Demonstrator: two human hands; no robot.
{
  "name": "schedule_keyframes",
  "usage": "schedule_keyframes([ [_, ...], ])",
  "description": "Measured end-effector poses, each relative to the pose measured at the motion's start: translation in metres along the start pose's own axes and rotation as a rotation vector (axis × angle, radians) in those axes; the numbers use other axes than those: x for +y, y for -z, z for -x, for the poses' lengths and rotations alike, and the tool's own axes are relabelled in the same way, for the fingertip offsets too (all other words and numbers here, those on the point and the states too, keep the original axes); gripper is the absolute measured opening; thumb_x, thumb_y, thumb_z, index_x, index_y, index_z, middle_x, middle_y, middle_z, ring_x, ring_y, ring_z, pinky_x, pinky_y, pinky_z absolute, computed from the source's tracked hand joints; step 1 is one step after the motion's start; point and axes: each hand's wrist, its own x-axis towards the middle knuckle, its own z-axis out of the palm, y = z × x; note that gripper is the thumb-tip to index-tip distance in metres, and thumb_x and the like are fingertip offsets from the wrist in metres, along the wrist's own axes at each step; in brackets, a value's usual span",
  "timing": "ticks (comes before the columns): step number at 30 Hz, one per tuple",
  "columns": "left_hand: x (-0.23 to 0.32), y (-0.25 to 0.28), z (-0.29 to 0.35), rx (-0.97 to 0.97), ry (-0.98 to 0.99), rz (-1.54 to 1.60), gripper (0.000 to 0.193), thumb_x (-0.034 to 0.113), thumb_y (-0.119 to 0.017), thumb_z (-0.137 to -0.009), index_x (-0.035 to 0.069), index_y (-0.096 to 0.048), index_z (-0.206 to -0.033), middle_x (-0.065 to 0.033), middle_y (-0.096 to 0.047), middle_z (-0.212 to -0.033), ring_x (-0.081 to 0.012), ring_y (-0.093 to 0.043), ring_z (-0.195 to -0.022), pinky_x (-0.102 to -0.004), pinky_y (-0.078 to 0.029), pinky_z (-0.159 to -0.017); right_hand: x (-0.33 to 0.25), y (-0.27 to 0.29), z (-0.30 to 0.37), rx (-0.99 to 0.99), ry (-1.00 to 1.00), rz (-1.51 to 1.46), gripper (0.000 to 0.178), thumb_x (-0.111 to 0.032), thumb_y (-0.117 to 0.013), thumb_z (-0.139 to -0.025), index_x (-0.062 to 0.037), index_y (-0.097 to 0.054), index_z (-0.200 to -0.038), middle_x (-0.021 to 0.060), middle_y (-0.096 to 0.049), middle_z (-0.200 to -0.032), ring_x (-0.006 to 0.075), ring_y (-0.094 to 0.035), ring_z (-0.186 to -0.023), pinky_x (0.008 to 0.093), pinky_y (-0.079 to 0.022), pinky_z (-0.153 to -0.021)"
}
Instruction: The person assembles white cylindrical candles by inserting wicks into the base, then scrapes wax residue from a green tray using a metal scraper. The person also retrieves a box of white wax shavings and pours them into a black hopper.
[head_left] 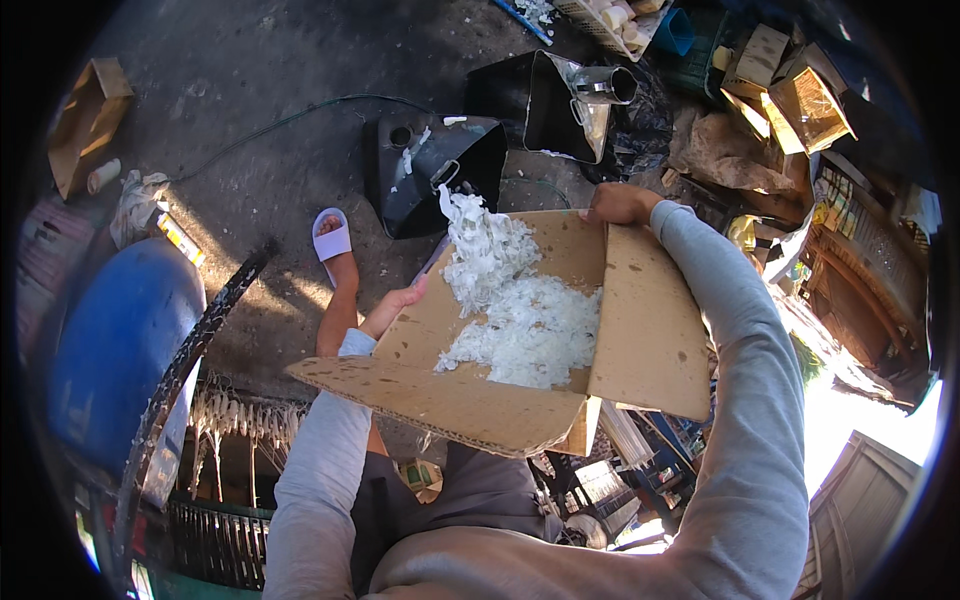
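Observation:
A brown cardboard box (655, 330) with its flaps spread is held in front of me between both hands. My left hand (393, 308) grips its left side, with the thumb showing along the edge. At the far right corner, my right hand (620, 203) is closed on the rim. White shredded flakes (535, 335) lie inside and spread in a clump to the far left edge. Just beyond that edge is a black bin (415, 165) lying on the floor, with some white scraps on it. The clump hangs at the bin's near opening; whether flakes are inside is hidden.
Another black bin (560, 105) with a metal spout lies farther back. Cardboard boxes (810, 105) stand at the far right, and another box (88, 125) at the far left. A blue drum (125, 345) is on my left. A thin cable (290, 120) crosses the dark floor.

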Motion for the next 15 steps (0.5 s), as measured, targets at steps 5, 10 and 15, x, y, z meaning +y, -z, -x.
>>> schedule_keyframes([
  [5, -0.004, -0.008, 0.003, -0.061, -0.088, -0.028, 0.062, 0.055, -0.055, -0.105, 0.01, -0.055, -0.148, -0.0076, -0.067, -0.135, -0.0175, -0.066, -0.114, -0.037, -0.052, -0.099, 0.0, -0.005, -0.006, -0.01, -0.002, 0.005, 0.062, -0.053, -0.059, -0.096, 0.0044, -0.076, -0.109, 0.0272, -0.071, -0.12, 0.0423, -0.067, -0.118, 0.0477, -0.05, -0.102],
  [10, 0.004, -0.008, 0.002, 0.011, -0.095, -0.111, 0.062, 0.056, -0.055, -0.104, 0.011, -0.056, -0.147, -0.0086, -0.067, -0.134, -0.0179, -0.065, -0.117, -0.0377, -0.052, -0.099, 0.004, -0.004, -0.007, 0.096, 0.034, 0.018, 0.06, -0.052, -0.058, -0.096, 0.0047, -0.076, -0.106, 0.0252, -0.074, -0.112, 0.0415, -0.069, -0.111, 0.0486, -0.051, -0.097],
  [15, -0.003, -0.025, 0.011, 0.001, -0.153, -0.034, 0.063, 0.058, -0.055, -0.104, 0.012, -0.056, -0.147, -0.0068, -0.069, -0.13, -0.0167, -0.066, -0.111, -0.0374, -0.053, -0.096, 0.008, -0.003, -0.006, 0.034, -0.01, -0.013, 0.063, -0.053, -0.06, -0.094, 0.0054, -0.075, -0.109, 0.0248, -0.073, -0.118, 0.0413, -0.069, -0.114, 0.0479, -0.052, -0.098],
])
